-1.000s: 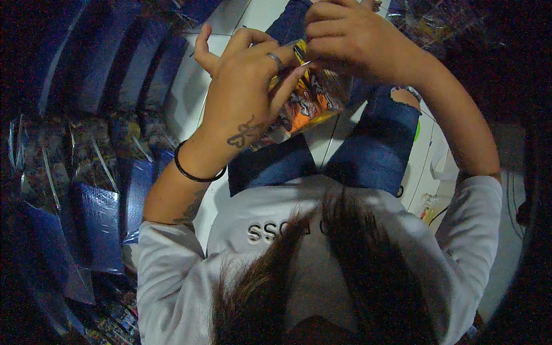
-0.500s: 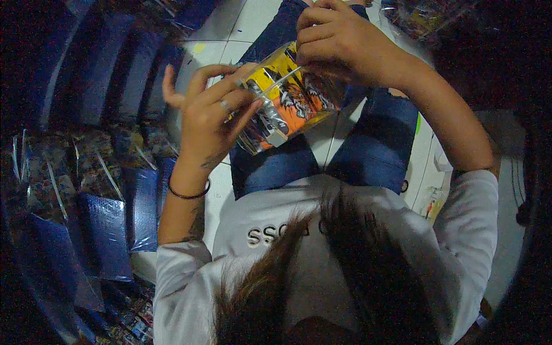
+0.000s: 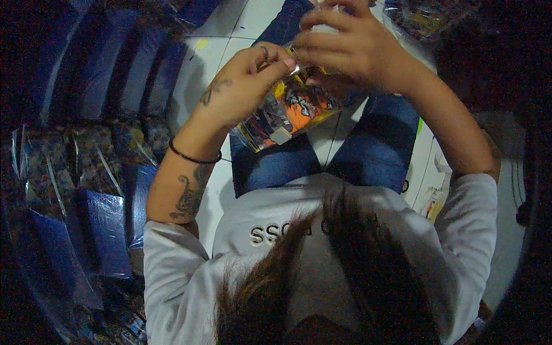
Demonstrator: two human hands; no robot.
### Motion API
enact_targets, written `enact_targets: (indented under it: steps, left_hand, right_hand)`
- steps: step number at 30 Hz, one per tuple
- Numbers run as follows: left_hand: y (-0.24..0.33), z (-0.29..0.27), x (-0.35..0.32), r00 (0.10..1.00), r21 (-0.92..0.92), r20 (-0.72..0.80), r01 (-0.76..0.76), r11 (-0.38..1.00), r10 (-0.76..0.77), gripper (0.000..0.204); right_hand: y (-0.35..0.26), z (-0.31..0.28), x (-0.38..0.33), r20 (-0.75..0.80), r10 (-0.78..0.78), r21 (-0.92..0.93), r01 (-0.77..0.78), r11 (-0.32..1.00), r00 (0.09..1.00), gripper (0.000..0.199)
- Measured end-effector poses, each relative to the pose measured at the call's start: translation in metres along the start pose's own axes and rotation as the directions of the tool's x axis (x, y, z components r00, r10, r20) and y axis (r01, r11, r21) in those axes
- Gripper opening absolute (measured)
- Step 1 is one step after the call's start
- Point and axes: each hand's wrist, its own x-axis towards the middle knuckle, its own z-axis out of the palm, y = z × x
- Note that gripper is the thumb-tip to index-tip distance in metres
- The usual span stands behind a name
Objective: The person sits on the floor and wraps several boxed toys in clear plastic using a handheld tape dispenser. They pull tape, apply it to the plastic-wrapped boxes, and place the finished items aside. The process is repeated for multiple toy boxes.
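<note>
A clear plastic packet (image 3: 302, 109) with orange, yellow and black printed contents is held tilted above my lap. My left hand (image 3: 250, 77) has its thumb and forefinger pinched together at the packet's upper edge, where a bright glint shows. Over the packet's upper right part lies my right hand (image 3: 351, 49), its fingers curled and slightly blurred. It grips the packet there, though its fingertips are partly hidden. The packet's lower left corner hangs free over my left thigh.
Blue wrapped packs (image 3: 106, 224) and film-covered bundles (image 3: 95, 152) stand in rows at the left. More plastic-wrapped goods (image 3: 428, 14) lie at the far right. White floor tiles (image 3: 221, 57) show around my jeans (image 3: 276, 169). A small yellow packet (image 3: 435, 201) rests at right.
My left hand has moved from the packet's left side to its upper edge, turning its back upward. My right hand's fingers have shifted over the packet's top. The packet has moved slightly.
</note>
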Motion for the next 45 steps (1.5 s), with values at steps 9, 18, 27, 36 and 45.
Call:
enact_targets:
  steps: [9, 18, 27, 36, 45]
  left_hand:
    - [0.007, 0.01, -0.017, 0.833, 0.836, -0.002, -0.302, 0.458, 0.554, 0.015]
    - [-0.016, 0.017, -0.016, 0.719, 0.881, -0.086, -0.268, 0.389, 0.69, 0.01]
    - [-0.019, -0.005, -0.065, 0.785, 0.917, -0.065, -0.197, 0.347, 0.617, 0.023]
    - [0.004, 0.022, -0.03, 0.793, 0.849, -0.086, -0.258, 0.461, 0.603, 0.016]
    - [-0.016, 0.01, -0.003, 0.978, 0.227, -0.105, -0.151, 0.962, 0.179, 0.019]
  right_hand:
    - [0.008, 0.005, -0.013, 0.225, -0.071, 0.063, 0.059, 0.996, 0.972, 0.014]
    - [0.017, -0.049, 0.001, 0.486, 0.184, -0.002, -0.209, 0.978, 0.855, 0.022]
    - [0.004, 0.018, -0.017, 0.257, 0.073, 0.13, -0.109, 0.985, 0.964, 0.022]
    - [-0.003, 0.0, -0.006, 0.265, 0.032, 0.225, -0.094, 0.97, 0.964, 0.02]
    - [-0.014, 0.012, -0.025, 0.11, 0.077, -0.141, -0.061, 0.988, 0.991, 0.031]
